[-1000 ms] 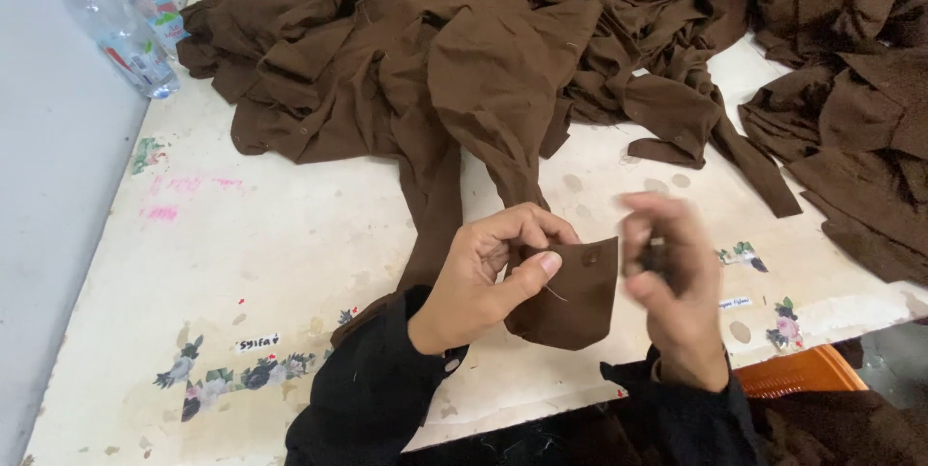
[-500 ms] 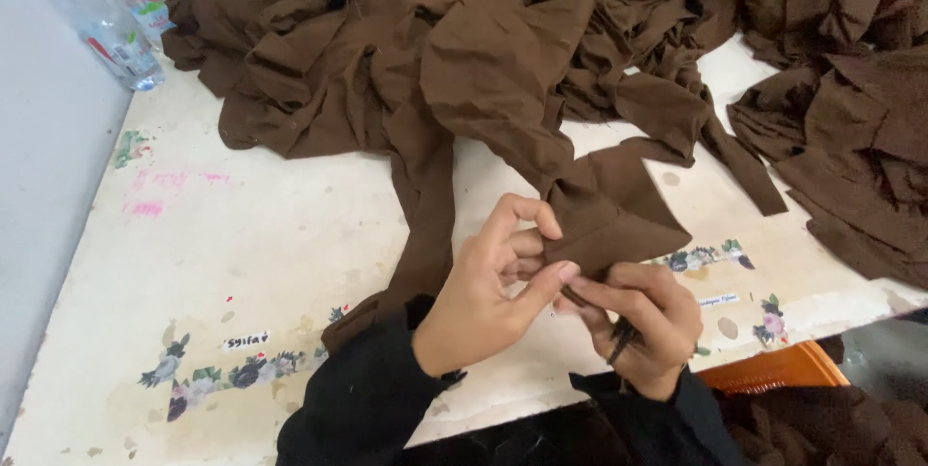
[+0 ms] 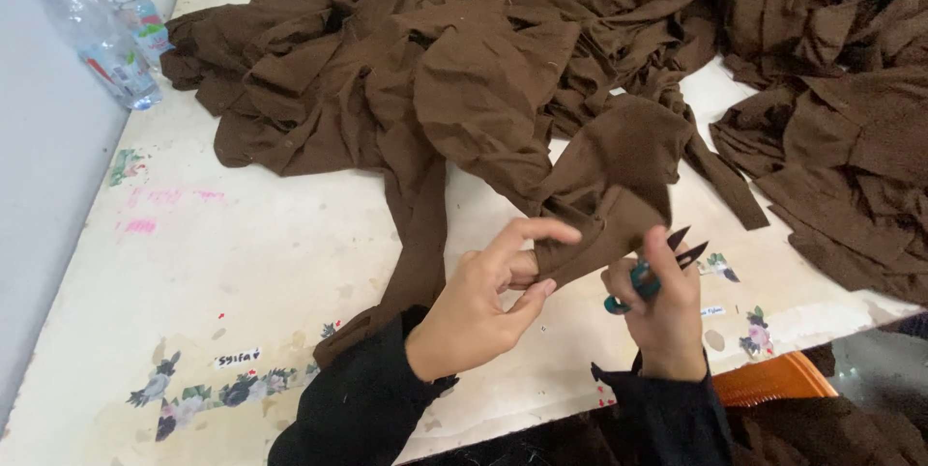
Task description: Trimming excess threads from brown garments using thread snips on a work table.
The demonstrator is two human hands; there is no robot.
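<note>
— What has the left hand (image 3: 478,306) got?

— A fold of the brown garment (image 3: 599,186), pinched at its near edge between the thumb and the curled fingers, with the index finger stretched out over the cloth. The sleeve on that arm is black

— And the right hand (image 3: 662,316)?

— It is closed around small thread snips (image 3: 657,268) with a green grip. The dark blades stick out past the fingers, pointing far and to the right, and they stand a little apart. The tips are just beside the held fold; I cannot tell whether they touch it

— Where does the garment lie?

— It runs from the hands up into a big heap of the same brown cloth (image 3: 454,70) spread over the far half of the white worktable (image 3: 242,263). One long strip hangs down toward the near edge, left of the left hand

— Anything else about?

— More brown pieces piled at the right (image 3: 841,137), two clear plastic bottles (image 3: 106,31) at the far left corner against the wall, flower stickers (image 3: 203,393) along the near edge, and something orange (image 3: 773,379) below the table on the right
</note>
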